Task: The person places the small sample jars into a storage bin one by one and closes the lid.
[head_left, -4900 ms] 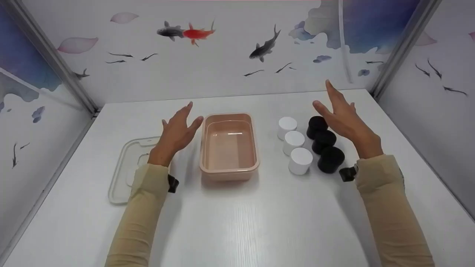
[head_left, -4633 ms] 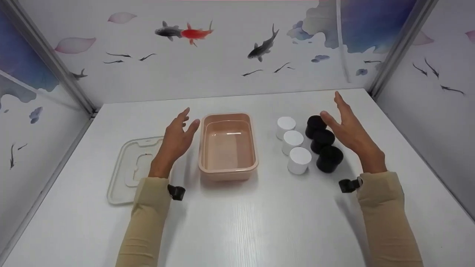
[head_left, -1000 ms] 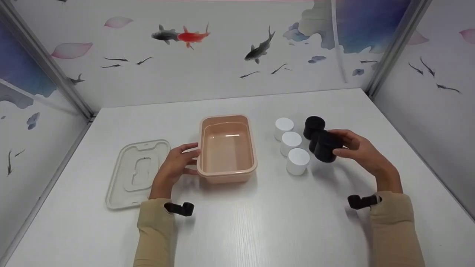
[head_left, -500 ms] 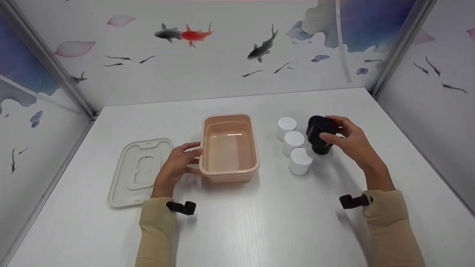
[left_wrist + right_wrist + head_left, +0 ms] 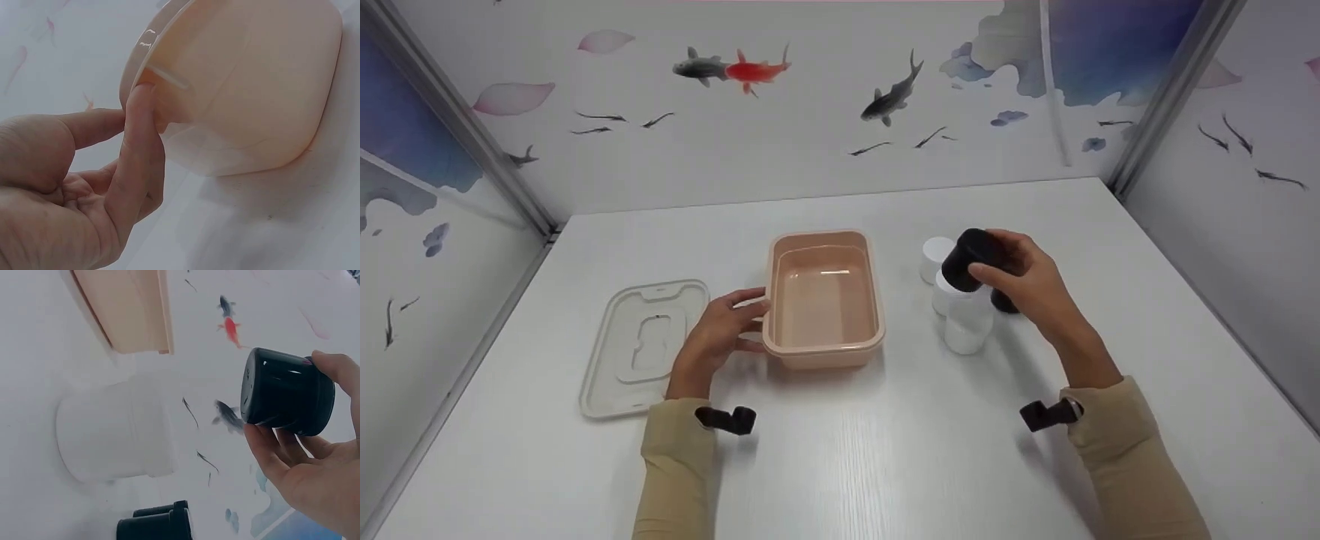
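Note:
In the head view my left hand (image 5: 718, 330) is at the left side of the peach plastic tub (image 5: 823, 352). The left wrist view shows its thumb and curled fingers pinching the tub's rim (image 5: 140, 50). Raised off the table, a black lidded jar (image 5: 969, 259) is gripped by my right hand (image 5: 1031, 289), thumb on one side and fingers on the other. It overlaps the white jars in the head view: the front one (image 5: 969, 330), a middle one (image 5: 943, 296) partly hidden, and a back one (image 5: 936, 255). Behind the hand, the other black jars (image 5: 1003, 301) are mostly hidden.
A pale grey-green lid (image 5: 619, 375) lies flat on the white table (image 5: 840, 450), left of the tub and partly behind the left hand. Walls printed with fish (image 5: 892, 97) and petals stand at the back and both sides.
Both hands were raised and open at first. The left hand now holds the tub's rim. The right hand has picked up the front black jar and carried it left over the white jars.

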Demonstrator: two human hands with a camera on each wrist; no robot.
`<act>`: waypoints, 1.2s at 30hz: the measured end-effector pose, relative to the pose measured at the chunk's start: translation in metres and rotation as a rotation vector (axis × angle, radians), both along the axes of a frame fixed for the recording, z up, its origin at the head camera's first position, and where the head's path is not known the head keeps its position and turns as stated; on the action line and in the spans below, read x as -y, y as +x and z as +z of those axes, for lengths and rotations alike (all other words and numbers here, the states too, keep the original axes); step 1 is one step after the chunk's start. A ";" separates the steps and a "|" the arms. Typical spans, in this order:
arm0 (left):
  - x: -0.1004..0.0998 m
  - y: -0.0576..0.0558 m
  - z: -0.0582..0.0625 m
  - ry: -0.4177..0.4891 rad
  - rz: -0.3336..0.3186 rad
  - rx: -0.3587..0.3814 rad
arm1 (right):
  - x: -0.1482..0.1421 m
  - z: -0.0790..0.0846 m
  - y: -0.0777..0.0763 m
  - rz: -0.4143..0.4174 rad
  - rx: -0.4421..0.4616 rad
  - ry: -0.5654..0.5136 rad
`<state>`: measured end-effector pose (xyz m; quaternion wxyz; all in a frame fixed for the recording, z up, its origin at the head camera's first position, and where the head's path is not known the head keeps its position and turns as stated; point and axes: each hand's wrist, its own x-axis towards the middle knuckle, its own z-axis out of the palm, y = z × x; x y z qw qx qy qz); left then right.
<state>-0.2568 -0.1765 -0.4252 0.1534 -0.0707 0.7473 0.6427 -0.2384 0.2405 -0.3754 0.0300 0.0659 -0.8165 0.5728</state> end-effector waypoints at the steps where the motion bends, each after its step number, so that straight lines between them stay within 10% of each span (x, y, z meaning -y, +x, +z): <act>1: 0.000 0.000 0.000 0.003 -0.001 -0.002 | 0.003 0.000 -0.002 0.001 -0.002 -0.006; 36: 0.001 0.000 -0.005 0.036 0.002 -0.012 | 0.119 0.046 -0.056 0.176 0.053 0.227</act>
